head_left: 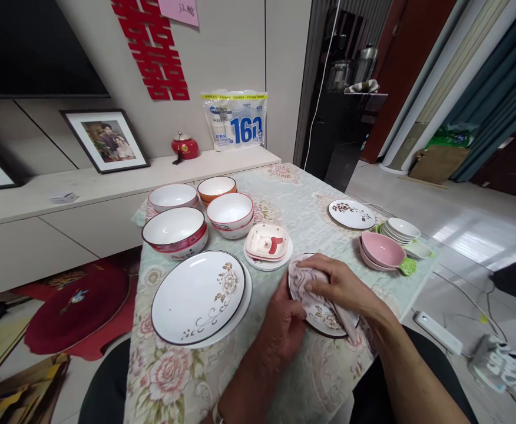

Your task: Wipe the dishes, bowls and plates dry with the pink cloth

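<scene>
My left hand [285, 321] grips the left edge of a white plate [324, 315] with a dark rim and brown flowers, its thumb over the rim. Pressed on that plate is a pinkish patterned cloth [304, 282], held under my right hand [337, 285] with the fingers curled on it. One end of the cloth hangs over the plate's lower right edge. Just beyond the left hand, a square dish with a red print [267, 241] rests on a round white plate [269, 265]. A large flowered plate [198, 297] lies to the left, stacked on another plate.
Stacked bowls [174, 227] stand at the table's back left. On the right are a flowered plate [351, 214], pink bowls [382, 250] and small white dishes [402, 228]. A flowered tablecloth [169, 377] covers the table. Behind it, a cabinet holds a plastic bag [235, 121] and a red jar [185, 147].
</scene>
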Tool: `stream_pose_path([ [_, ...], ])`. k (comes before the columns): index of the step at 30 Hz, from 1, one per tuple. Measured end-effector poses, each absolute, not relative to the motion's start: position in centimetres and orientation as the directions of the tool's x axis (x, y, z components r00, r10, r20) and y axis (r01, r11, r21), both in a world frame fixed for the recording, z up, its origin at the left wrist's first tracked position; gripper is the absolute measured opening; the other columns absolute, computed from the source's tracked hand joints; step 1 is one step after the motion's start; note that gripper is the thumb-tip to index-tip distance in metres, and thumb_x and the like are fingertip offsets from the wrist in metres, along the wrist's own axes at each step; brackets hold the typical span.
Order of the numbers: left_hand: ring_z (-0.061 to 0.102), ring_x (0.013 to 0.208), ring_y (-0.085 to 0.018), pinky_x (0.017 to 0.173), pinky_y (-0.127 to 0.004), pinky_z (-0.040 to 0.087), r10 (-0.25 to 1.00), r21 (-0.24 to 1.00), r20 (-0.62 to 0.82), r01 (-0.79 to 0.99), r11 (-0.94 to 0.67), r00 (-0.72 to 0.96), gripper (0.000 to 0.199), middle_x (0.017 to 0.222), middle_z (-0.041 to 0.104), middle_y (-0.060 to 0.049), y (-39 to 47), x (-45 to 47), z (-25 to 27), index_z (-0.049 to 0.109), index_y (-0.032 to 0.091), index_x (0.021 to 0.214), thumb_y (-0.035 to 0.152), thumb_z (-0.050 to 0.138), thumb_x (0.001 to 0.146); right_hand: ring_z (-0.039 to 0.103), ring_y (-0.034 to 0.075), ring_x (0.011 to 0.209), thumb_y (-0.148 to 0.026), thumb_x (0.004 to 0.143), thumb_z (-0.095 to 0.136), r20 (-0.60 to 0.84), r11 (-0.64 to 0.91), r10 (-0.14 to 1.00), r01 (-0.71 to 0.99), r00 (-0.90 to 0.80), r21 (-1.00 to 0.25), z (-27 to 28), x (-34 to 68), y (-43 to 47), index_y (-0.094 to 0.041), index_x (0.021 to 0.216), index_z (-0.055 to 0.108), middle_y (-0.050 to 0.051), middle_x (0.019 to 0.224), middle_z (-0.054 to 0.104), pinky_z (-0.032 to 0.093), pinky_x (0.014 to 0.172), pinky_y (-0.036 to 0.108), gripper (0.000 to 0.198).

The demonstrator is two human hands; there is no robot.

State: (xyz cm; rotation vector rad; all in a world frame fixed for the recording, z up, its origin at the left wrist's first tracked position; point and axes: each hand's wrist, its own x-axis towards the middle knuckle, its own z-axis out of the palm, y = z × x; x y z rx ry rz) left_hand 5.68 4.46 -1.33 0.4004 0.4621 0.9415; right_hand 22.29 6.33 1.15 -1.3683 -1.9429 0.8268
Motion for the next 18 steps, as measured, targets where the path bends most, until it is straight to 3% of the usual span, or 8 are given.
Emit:
stream_pose_path([
  [2,0.064,0.089,-0.022,0.068,-0.026,0.045,0.840,0.522,-0.213,-0.668,0.530,0.499,0.076,0.093,0.071,-0.004,4.5,5.8,-1.5,0.066,0.017,0.116,-0.001,0.051,0.043,0.065,0.023,0.112,-0.023,0.086,0.070,0.072,0.305,0.897,0.494,-0.436,-0.814,1.9,22.3,5.9,-0.027,0.118,0.073,0.004,0.121,0.070,0.049,0.102,0.038,0.033],
  [4,0.064,0.088,-0.022,0.069,-0.028,0.046,0.844,0.524,-0.213,-0.672,0.523,0.491,0.075,0.094,0.071,-0.003,4.5,5.9,-1.5,0.066,0.017,0.114,-0.001,0.052,0.043,0.066,0.023,0.112,-0.026,0.086,0.071,0.034,0.297,0.872,0.474,-0.488,-0.829,2.0,23.0,5.7,-0.029,0.116,0.074,0.002,0.119,0.072,0.049,0.102,0.037,0.031],
  [6,0.065,0.097,-0.025,0.077,-0.032,0.049,0.853,0.519,-0.206,-0.685,0.511,0.480,0.081,0.104,0.072,-0.004,4.5,6.0,-1.5,0.064,0.019,0.120,0.000,0.051,0.042,0.066,0.024,0.110,-0.025,0.086,0.071,0.030,0.261,0.914,0.529,-0.405,-0.807,1.4,23.9,6.0,-0.028,0.116,0.074,0.003,0.117,0.072,0.050,0.100,0.038,0.031],
  [10,0.063,0.113,-0.031,0.088,-0.039,0.050,0.858,0.516,-0.205,-0.693,0.503,0.471,0.082,0.114,0.072,-0.006,4.5,6.1,-1.4,0.064,0.022,0.122,0.002,0.051,0.043,0.067,0.028,0.106,-0.024,0.087,0.066,0.149,0.151,0.987,0.704,-0.065,-0.694,-0.4,23.9,6.9,-0.023,0.121,0.073,0.009,0.113,0.072,0.050,0.098,0.046,0.035],
  [12,0.062,0.115,-0.032,0.088,-0.039,0.050,0.855,0.516,-0.202,-0.691,0.507,0.477,0.081,0.113,0.072,-0.005,4.5,6.0,-1.5,0.064,0.023,0.121,0.002,0.052,0.044,0.066,0.028,0.108,-0.024,0.087,0.065,0.195,0.172,0.980,0.698,-0.047,-0.696,-0.6,22.9,7.0,-0.023,0.124,0.072,0.010,0.115,0.072,0.049,0.099,0.046,0.037],
  [18,0.064,0.109,-0.028,0.082,-0.032,0.049,0.856,0.537,-0.219,-0.675,0.506,0.467,0.074,0.099,0.072,-0.003,4.5,5.9,-1.7,0.067,0.021,0.111,0.000,0.051,0.042,0.065,0.022,0.111,-0.022,0.086,0.068,0.100,0.334,0.884,0.467,-0.457,-0.819,1.8,21.5,6.0,-0.029,0.120,0.074,0.004,0.117,0.070,0.050,0.100,0.038,0.034],
])
